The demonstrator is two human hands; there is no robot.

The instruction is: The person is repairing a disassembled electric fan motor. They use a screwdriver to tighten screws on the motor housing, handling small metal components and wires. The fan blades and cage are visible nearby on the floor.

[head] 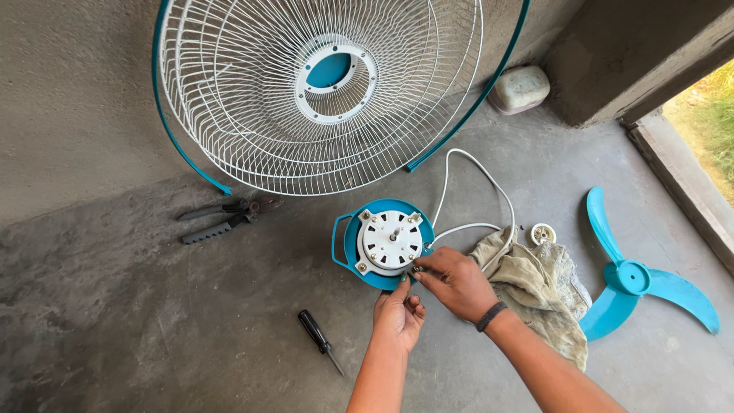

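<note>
Head view, centre frame: teal fan motor housing [382,243] on concrete floor [115,321]. Left hand [397,313] closed on lower rim, steadying. Right hand [456,281] pinching small fastener at white motor plate [391,241] edge. Probably fastener work; next calls for screwdriver [319,340], lower centre.

- Bare grey concrete floor [115,321], rough and stained with darker patches.
- Rough plaster wall [69,92] behind, same grey.
- Concrete pillar [634,53] top right.
- Doorway sill [680,183] at right, sunlit grass [715,115] beyond.
- Soft daylight.
</note>
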